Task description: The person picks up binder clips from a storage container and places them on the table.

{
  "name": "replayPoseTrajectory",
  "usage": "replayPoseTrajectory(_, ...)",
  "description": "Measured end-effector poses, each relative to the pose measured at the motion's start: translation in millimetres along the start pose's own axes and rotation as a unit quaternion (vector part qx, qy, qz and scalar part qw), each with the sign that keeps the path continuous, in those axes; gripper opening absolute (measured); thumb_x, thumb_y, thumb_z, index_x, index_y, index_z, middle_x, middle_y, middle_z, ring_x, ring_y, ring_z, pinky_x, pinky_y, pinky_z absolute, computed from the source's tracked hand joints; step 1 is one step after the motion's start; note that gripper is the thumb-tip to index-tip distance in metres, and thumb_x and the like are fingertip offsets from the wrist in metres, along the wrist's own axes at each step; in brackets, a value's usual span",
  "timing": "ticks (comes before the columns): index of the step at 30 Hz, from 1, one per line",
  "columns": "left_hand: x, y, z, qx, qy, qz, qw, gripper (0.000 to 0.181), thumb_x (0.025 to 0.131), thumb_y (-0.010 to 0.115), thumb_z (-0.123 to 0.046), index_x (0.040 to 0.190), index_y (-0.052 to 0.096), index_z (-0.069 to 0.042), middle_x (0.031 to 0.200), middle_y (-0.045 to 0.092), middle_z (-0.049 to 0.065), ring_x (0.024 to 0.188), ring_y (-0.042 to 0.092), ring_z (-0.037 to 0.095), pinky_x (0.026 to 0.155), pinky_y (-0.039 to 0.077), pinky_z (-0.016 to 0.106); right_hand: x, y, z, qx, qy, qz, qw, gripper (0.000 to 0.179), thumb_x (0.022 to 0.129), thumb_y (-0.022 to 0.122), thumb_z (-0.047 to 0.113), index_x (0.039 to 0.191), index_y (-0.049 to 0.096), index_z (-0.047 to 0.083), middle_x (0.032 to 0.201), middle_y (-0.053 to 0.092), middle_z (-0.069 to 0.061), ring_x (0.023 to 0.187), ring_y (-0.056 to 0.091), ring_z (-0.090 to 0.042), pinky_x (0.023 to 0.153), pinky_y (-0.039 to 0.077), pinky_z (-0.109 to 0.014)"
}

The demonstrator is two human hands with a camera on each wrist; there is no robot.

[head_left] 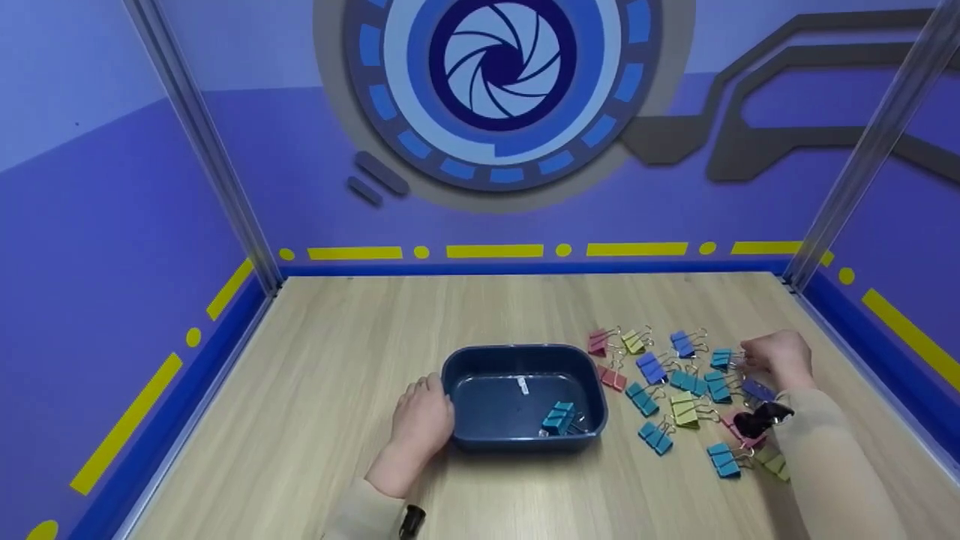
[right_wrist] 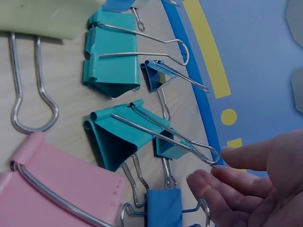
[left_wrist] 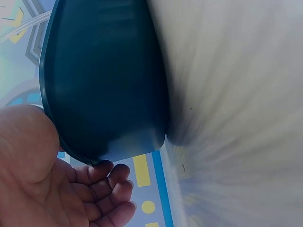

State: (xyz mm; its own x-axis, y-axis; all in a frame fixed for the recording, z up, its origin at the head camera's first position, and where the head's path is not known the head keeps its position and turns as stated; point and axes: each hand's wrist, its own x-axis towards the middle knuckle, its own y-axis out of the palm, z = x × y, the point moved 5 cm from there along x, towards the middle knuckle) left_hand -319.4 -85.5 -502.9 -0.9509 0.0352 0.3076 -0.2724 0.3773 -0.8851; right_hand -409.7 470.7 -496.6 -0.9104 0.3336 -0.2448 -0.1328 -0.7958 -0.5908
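Note:
A dark blue plastic tub (head_left: 525, 442) stands on the table, with a teal binder clip (head_left: 559, 418) and a small white label inside. My left hand (head_left: 424, 416) holds the tub's left end; in the left wrist view its curled fingers (left_wrist: 120, 191) are at the rim and the thumb is mostly hidden. To the right, my right hand (head_left: 781, 358) is at the wire handles of another teal binder clip (head_left: 721, 358) at the edge of the scattered clips. Its thumb and forefinger (right_wrist: 236, 177) come together at the handle ends in the right wrist view.
Several binder clips lie spread right of the tub: teal, blue, a yellow one (head_left: 684, 410), a red one (head_left: 598, 343) and a pink one (right_wrist: 66, 184) partly under the right wrist. Printed purple-blue panels (head_left: 247, 180) wall the wooden table (head_left: 360, 322) at the back and sides.

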Motion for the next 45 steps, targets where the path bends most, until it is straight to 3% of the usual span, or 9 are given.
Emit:
replayPoseTrajectory(4,0.6,0.3,0.1,0.002,-0.004,0.010,0.9999,0.025,0.096,0.059,-0.012,0.113,0.057,0.007,0.098,0.065,0.020,0.096,0.063,0.038,0.083,0.050,0.048,-5.7,-7,12,-0.096,-0.059,-0.066,0.9915,0.045,0.096,0.062,0.021,0.122,0.064,-0.015,0.111,0.070,-0.031,0.102,0.066,-0.046,0.091,0.054,-0.052)
replayPoseTrajectory(7,1.2,0.9,0.3,0.004,-0.007,0.016,0.9998,0.025,0.097,0.058,-0.012,0.114,0.057,0.007,0.098,0.065,0.020,0.096,0.063,0.038,0.082,0.049,0.047,-9.8,-9,22,-0.113,-0.082,-0.100,0.9851,0.043,0.099,0.058,0.020,0.125,0.062,-0.014,0.130,0.062,-0.034,0.119,0.057,-0.053,0.099,0.048,-0.059)
replayPoseTrajectory(14,1.0,1.1,0.8,0.001,-0.009,0.021,0.9997,0.029,0.097,0.059,-0.012,0.117,0.057,0.009,0.100,0.065,0.021,0.098,0.063,0.038,0.084,0.050,0.049,-23.6,-3,53,-0.100,-0.124,-0.136,0.9778,0.047,0.104,0.052,0.024,0.133,0.058,-0.011,0.133,0.059,-0.036,0.116,0.059,-0.051,0.095,0.049,-0.059)
replayPoseTrajectory(19,-0.2,1.0,0.6,-0.001,-0.009,0.019,0.9998,0.030,0.097,0.060,-0.012,0.118,0.057,0.009,0.100,0.066,0.021,0.099,0.063,0.038,0.085,0.050,0.049,-40.1,11,79,-0.091,-0.172,-0.132,0.9720,0.047,0.104,0.054,0.030,0.131,0.063,-0.007,0.126,0.065,-0.032,0.107,0.065,-0.046,0.082,0.054,-0.049)
replayPoseTrajectory(22,-0.1,0.8,0.5,0.000,-0.007,0.015,0.9999,0.030,0.096,0.060,-0.012,0.118,0.057,0.009,0.101,0.066,0.022,0.100,0.064,0.038,0.085,0.050,0.049,-50.6,24,96,-0.079,-0.184,-0.090,0.9757,0.048,0.104,0.054,0.035,0.131,0.064,-0.003,0.122,0.069,-0.028,0.105,0.069,-0.040,0.074,0.053,-0.037)
replayPoseTrajectory(26,0.5,0.6,0.8,0.002,-0.004,0.011,0.9999,0.029,0.096,0.060,-0.012,0.117,0.057,0.009,0.101,0.066,0.022,0.099,0.064,0.039,0.085,0.050,0.050,-66.4,48,117,-0.057,-0.194,0.008,0.9793,0.048,0.104,0.055,0.032,0.133,0.061,-0.005,0.121,0.071,-0.025,0.099,0.074,-0.024,0.076,0.054,-0.027)
replayPoseTrajectory(29,0.7,0.3,0.8,0.001,-0.003,0.011,0.9999,0.028,0.096,0.059,-0.012,0.116,0.057,0.008,0.100,0.066,0.022,0.098,0.064,0.039,0.085,0.050,0.049,-80.4,70,130,-0.033,-0.203,0.087,0.9748,0.047,0.104,0.057,0.026,0.132,0.059,-0.011,0.119,0.073,-0.024,0.092,0.075,-0.016,0.080,0.057,-0.024)
replayPoseTrajectory(32,0.4,0.1,0.3,0.002,-0.001,0.009,1.0000,0.026,0.096,0.059,-0.012,0.113,0.057,0.008,0.099,0.066,0.021,0.097,0.063,0.038,0.083,0.050,0.049,-94.7,91,138,-0.003,-0.200,0.152,0.9679,0.046,0.104,0.058,0.023,0.131,0.058,-0.015,0.115,0.074,-0.024,0.091,0.077,-0.017,0.080,0.058,-0.023)
replayPoseTrajectory(45,0.6,0.1,0.1,0.003,-0.003,0.009,1.0000,0.023,0.096,0.060,-0.011,0.111,0.057,0.006,0.096,0.065,0.019,0.095,0.063,0.037,0.081,0.049,0.047,-132.7,162,145,0.016,-0.191,0.278,0.9413,0.026,0.100,0.062,0.008,0.112,0.068,-0.014,0.099,0.077,-0.022,0.079,0.077,-0.017,0.069,0.060,-0.024)
